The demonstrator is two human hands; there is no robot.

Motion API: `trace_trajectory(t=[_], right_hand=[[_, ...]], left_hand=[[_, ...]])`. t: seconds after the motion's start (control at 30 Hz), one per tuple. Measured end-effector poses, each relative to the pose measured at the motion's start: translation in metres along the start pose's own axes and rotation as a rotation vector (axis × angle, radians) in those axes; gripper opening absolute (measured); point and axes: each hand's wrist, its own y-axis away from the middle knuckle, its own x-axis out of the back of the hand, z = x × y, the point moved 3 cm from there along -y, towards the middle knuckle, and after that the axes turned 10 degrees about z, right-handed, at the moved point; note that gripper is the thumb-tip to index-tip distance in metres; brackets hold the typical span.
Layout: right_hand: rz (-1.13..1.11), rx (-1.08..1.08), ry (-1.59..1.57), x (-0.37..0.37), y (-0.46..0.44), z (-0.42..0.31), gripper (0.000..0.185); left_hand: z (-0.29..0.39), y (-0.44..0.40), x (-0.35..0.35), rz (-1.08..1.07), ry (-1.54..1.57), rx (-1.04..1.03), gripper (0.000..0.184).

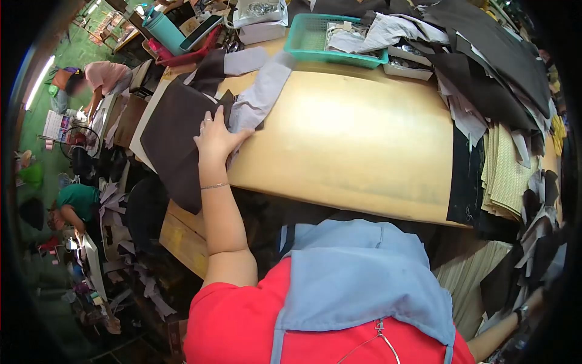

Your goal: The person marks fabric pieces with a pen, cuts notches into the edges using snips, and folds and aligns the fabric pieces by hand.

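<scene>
We've got the left hand (217,136) palm down at the left end of the board (351,145), fingers spread wide, pressing on the dark cloth (173,130) rather than gripping it. Thumb reaches toward the grey strip (264,91), which lies partly by the cloth and partly on the board. Right hand (536,299) is off the board's near right corner, in among the scraps (533,242); too dark and small there, so we can't tell how open it is or whether it has hold of anything. Main risk: the cloth hangs past the board's near left edge, so if we ease the left hand's pressure, its own weight could drag it down. If our thumb drags, the strip could skew against the cloth. If we tug blindly on the right, layers overlap, so extra scraps could come along or spill. The heap (509,73) at the board's far right droops toward the patterned sheets (504,173); a snag there could pull it over them. The green tray (339,59) sits at the board's far edge with cloth draped across it, so a pull on that cloth could tip small parts out.
</scene>
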Motion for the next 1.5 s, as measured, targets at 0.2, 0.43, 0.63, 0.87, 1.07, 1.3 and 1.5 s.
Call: trace_trajectory(t=[0.2, 0.43, 0.63, 0.87, 1.07, 1.3, 1.5], right_hand=[[-0.004, 0.013, 0.152, 0.020, -0.018, 0.020, 0.068], [0.075, 0.153, 0.250, 0.054, -0.040, -0.029, 0.055], [-0.241, 0.384, -0.078, 0.010, 0.037, -0.224, 0.044], [-0.594, 0.703, -0.385, -0.183, 0.111, -0.263, 0.043], [-0.631, 0.887, -0.619, -0.238, 0.185, -0.302, 0.019], [-0.851, 0.739, -0.834, -0.223, 0.202, -0.317, 0.021], [-0.675, 0.706, -0.707, -0.255, 0.187, -0.320, 0.019]], left_hand=[[-0.022, -0.007, -0.017, 0.031, 0.336, -0.011, 0.043], [0.029, 0.005, 0.034, 0.295, 0.995, -0.016, 0.039], [0.146, 0.091, 0.015, -0.019, 0.820, -0.554, 0.075], [0.154, 0.115, -0.040, -0.003, 0.458, -0.669, 0.061], [0.097, 0.077, -0.049, -0.072, 0.789, -0.736, 0.031], [0.022, 0.031, 0.007, -0.167, 0.314, -0.206, 0.026], [0.141, 0.096, 0.058, 0.287, 0.607, -0.754, 0.065]])
